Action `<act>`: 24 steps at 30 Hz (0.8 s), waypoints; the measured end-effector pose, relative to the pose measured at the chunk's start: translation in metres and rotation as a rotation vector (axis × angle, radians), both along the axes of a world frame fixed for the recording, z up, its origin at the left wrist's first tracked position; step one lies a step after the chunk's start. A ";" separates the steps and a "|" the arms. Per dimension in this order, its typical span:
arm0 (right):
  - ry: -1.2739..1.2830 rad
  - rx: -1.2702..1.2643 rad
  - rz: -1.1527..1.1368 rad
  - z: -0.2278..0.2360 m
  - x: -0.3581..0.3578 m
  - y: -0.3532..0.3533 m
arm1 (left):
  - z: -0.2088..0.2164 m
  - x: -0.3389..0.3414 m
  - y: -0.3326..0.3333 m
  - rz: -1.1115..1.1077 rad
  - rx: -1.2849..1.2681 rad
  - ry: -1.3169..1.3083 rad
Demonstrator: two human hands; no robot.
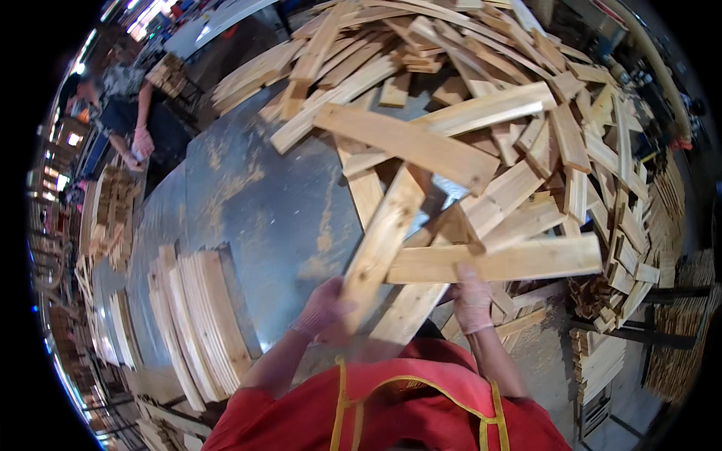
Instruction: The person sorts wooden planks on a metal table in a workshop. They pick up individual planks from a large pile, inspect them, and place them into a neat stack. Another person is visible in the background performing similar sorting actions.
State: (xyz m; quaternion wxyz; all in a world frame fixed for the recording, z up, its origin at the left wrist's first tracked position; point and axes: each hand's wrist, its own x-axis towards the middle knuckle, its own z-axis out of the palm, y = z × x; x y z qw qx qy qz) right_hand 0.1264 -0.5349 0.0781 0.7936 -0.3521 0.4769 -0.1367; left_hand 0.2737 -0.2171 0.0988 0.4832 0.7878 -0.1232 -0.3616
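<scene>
Red apron (406,410) below, left hand (322,310) clasps a stiff, light plank (380,244) at its near end; right hand (472,299) grips another plank (496,263).

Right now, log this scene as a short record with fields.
left hand: gloved, grips the near end of a slat that slants up toward the pile
right hand: gloved, on a long board lying crosswise
pile: loose wood pieces heaped on the right
stack: neat slats on the left
table: grey metal, dusty
co-worker: at the far left end of the table
</scene>
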 end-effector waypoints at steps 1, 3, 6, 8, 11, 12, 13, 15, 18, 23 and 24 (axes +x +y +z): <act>-0.009 -0.060 0.109 -0.008 0.014 0.024 | 0.009 -0.010 0.035 0.054 0.075 0.023; -0.103 -0.277 0.333 -0.030 0.054 0.060 | 0.037 -0.028 0.089 0.173 0.222 0.060; -0.214 -0.483 0.514 -0.043 0.119 0.126 | 0.007 -0.053 0.180 0.471 0.010 0.017; -0.049 -0.321 0.400 0.006 0.165 0.166 | 0.020 -0.059 0.210 0.527 0.268 -0.146; -0.183 -0.032 0.282 0.034 0.172 0.214 | 0.024 -0.066 0.264 0.495 0.683 -0.540; -0.205 0.030 0.411 0.040 0.164 0.238 | 0.017 -0.073 0.282 0.460 0.829 -0.688; -0.231 0.089 0.515 0.044 0.150 0.254 | 0.006 -0.081 0.303 0.487 0.898 -0.859; -0.200 0.134 0.725 0.044 0.118 0.283 | 0.005 -0.089 0.333 0.574 0.994 -0.911; -0.383 -0.643 1.401 -0.042 0.083 0.328 | 0.007 -0.081 0.329 0.535 1.039 -1.018; 0.075 0.067 1.627 0.024 0.120 0.426 | 0.079 -0.049 0.269 -0.120 0.912 -0.327; 0.020 0.205 1.630 0.010 0.128 0.430 | 0.069 -0.052 0.273 -0.023 0.946 -0.431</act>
